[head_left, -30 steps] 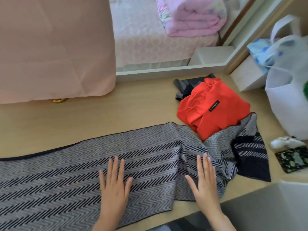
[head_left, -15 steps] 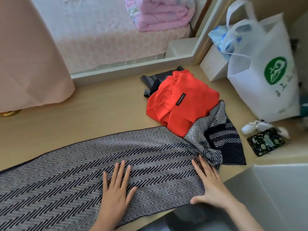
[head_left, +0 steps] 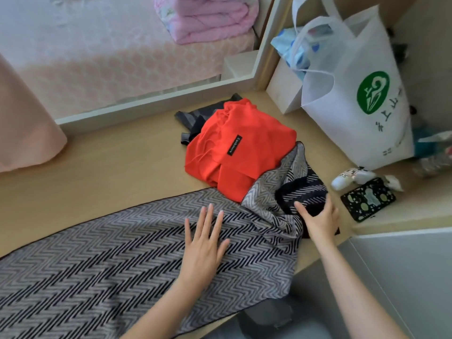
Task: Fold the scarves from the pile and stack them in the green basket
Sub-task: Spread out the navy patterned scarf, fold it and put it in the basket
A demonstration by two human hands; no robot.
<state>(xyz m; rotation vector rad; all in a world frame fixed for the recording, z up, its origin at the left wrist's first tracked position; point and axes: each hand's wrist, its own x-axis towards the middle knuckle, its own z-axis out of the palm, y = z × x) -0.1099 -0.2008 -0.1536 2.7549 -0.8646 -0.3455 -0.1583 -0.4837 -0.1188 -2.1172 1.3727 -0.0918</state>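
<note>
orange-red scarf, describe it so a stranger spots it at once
Start at the big white tote bag with a round green logo, on the right. Left of it, a crumpled orange-red scarf lies atop a dark grey cloth, its near edge under a grey-and-black zigzag scarf. It alone is plain, bright, with a small black label.

Light wood tabletop (head_left: 110,162). Spread flat on it, lower left to centre: herringbone scarf (head_left: 110,260), right end bunched against red scarf (head_left: 244,155) at centre. Dark grey scarf (head_left: 195,116) poking out behind. Right side: white tote bag (head_left: 342,123), white box (head_left: 283,91), small white bottle (head_left: 352,178), black patterned case (head_left: 368,199).
</note>
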